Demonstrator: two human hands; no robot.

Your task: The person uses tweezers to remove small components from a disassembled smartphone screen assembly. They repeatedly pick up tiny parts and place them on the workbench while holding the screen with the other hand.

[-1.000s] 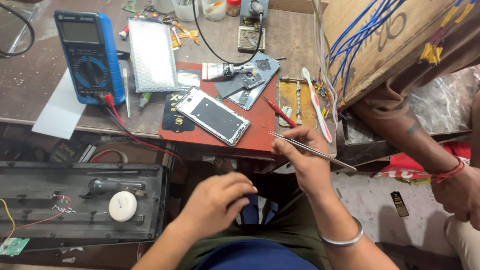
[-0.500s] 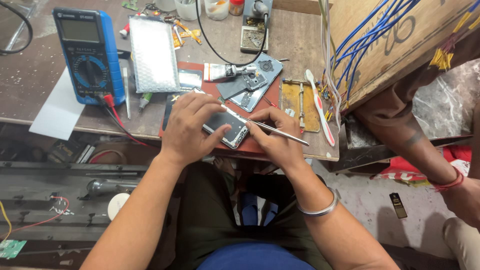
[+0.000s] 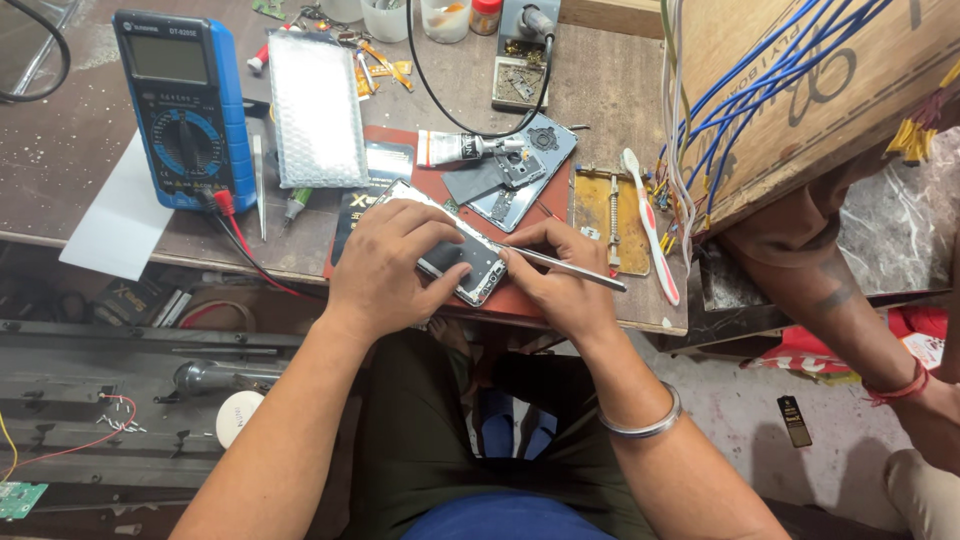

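An opened phone [image 3: 462, 262] lies on a red work mat [image 3: 535, 215] at the near edge of the bench. My left hand [image 3: 390, 265] rests over the phone's left part and holds it down with fingers and thumb. My right hand [image 3: 560, 275] grips metal tweezers [image 3: 570, 268]; their tip touches the phone's right edge. A silver bangle [image 3: 640, 425] circles my right wrist.
A blue multimeter [image 3: 185, 105] with red and black leads stands at the left, beside a bubble-wrap pouch [image 3: 315, 110]. A glue tube [image 3: 455, 148], a phone back frame [image 3: 520, 170], a toothbrush [image 3: 650, 225] and a yellow jig [image 3: 610, 215] lie behind. Another person's arm [image 3: 830, 300] reaches in at the right, under a wooden crate [image 3: 800, 90].
A second ago my left hand was down near my lap and the phone lay bare. Both hands rose to the phone; the left now holds it and the tweezers' tip touches its edge.
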